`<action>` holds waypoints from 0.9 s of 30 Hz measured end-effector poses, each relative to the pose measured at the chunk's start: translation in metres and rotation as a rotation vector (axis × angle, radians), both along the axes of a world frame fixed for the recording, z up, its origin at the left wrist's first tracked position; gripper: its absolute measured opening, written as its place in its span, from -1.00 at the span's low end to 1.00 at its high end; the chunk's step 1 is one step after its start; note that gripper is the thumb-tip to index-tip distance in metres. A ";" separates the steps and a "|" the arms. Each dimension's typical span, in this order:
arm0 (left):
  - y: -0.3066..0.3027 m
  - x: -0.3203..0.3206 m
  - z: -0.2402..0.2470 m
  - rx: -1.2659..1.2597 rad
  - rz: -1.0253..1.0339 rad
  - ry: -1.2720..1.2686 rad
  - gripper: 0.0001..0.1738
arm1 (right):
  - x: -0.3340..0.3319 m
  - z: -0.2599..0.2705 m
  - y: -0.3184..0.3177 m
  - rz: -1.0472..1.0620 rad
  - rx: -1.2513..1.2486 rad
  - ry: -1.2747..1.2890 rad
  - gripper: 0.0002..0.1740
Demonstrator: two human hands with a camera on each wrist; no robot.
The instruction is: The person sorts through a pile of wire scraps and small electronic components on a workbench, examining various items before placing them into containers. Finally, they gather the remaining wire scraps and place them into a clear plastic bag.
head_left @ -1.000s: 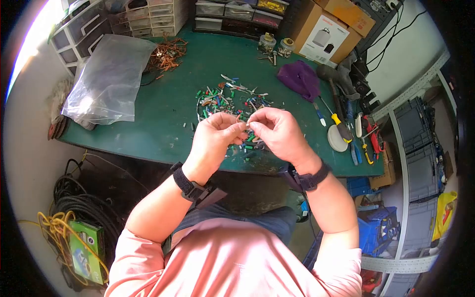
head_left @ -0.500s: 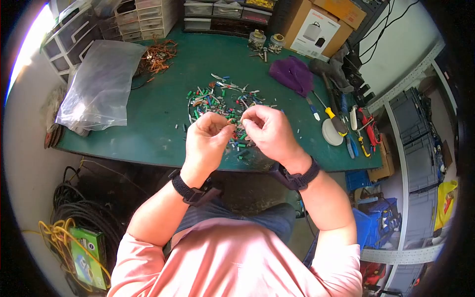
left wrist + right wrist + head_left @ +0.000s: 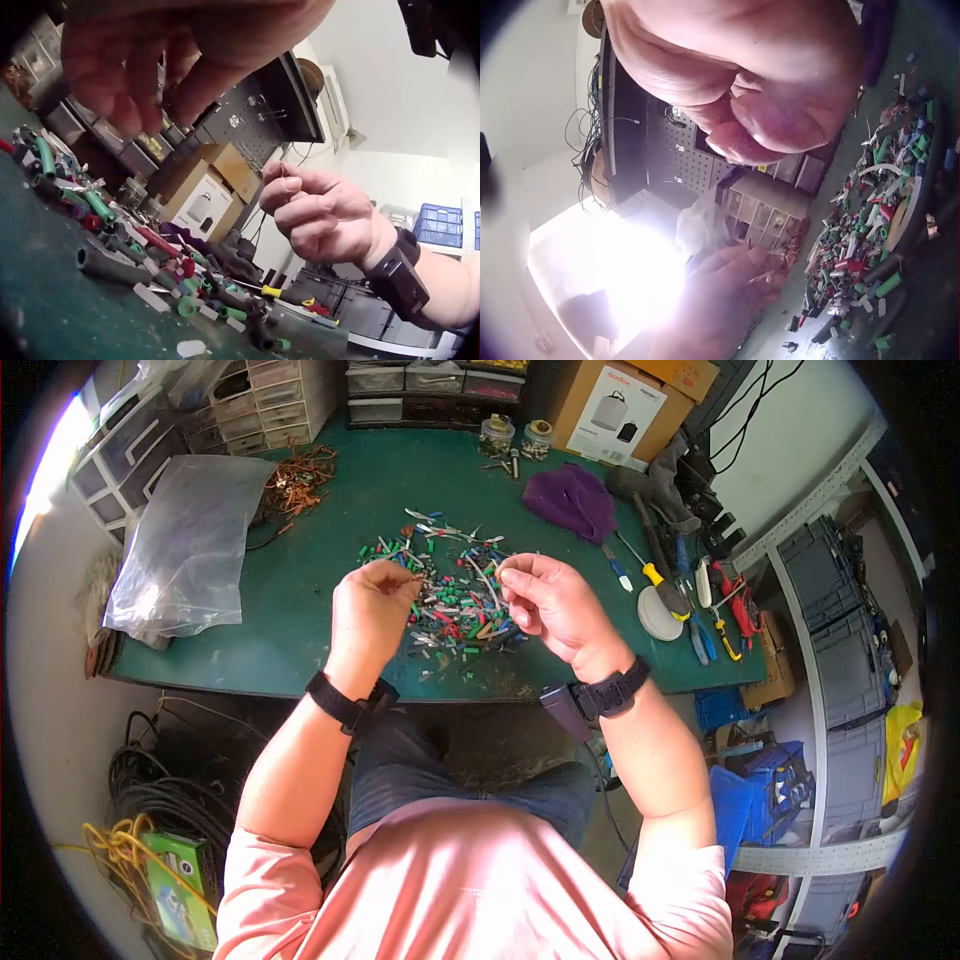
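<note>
Over the front of the green workbench, my left hand is at the left side of a heap of cut wire insulation, thumb and forefinger brought together. I cannot tell whether anything is between those fingertips. My right hand is at the heap's right side, fingers curled, pinching a tiny reddish-brown bit between thumb and forefinger. A gap separates the two hands. Green, red, blue, white and dark tube pieces make up the heap, with a few longer pale strips among them.
A tangle of copper wire and a clear plastic bag lie at the left. Behind are small jars and a cardboard box. To the right are a purple cloth, a white disc, screwdrivers and pliers.
Earlier, the fingertips of both hands met over the heap. They have since drawn apart, the left hand going left, exposing more of the heap. The head view has shifted slightly.
</note>
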State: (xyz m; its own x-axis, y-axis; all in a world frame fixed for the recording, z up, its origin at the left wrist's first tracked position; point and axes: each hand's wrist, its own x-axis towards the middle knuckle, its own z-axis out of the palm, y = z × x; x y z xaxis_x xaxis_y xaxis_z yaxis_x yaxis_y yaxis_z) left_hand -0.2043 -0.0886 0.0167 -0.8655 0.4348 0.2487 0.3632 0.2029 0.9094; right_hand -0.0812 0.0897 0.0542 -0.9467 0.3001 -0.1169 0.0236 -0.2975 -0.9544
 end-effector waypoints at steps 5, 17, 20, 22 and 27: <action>-0.006 0.009 0.012 0.118 -0.110 -0.136 -0.95 | -0.003 -0.004 -0.008 0.112 -0.168 -0.012 -0.92; 0.001 0.044 0.023 -0.002 -0.195 -0.033 -0.95 | -0.009 -0.034 -0.055 0.037 -0.571 0.001 -0.59; -0.002 0.043 0.019 -0.124 -0.125 0.371 -0.87 | -0.010 -0.029 -0.062 0.051 -0.579 0.042 -0.45; -0.003 0.043 0.018 -0.156 -0.093 0.515 -0.79 | -0.012 -0.029 -0.064 0.077 -0.606 0.072 -0.43; -0.015 0.042 0.030 -0.108 -0.131 0.490 -0.76 | -0.015 -0.038 -0.074 0.018 -0.652 0.130 -0.47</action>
State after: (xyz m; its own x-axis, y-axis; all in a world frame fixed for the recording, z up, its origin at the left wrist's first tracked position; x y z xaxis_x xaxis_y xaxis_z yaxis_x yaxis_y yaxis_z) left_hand -0.1628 -0.1041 0.0468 -0.5954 0.5772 0.5589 0.7699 0.2109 0.6023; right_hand -0.0967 0.0159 0.0164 -0.9696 0.1905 -0.1535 -0.0694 -0.8158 -0.5742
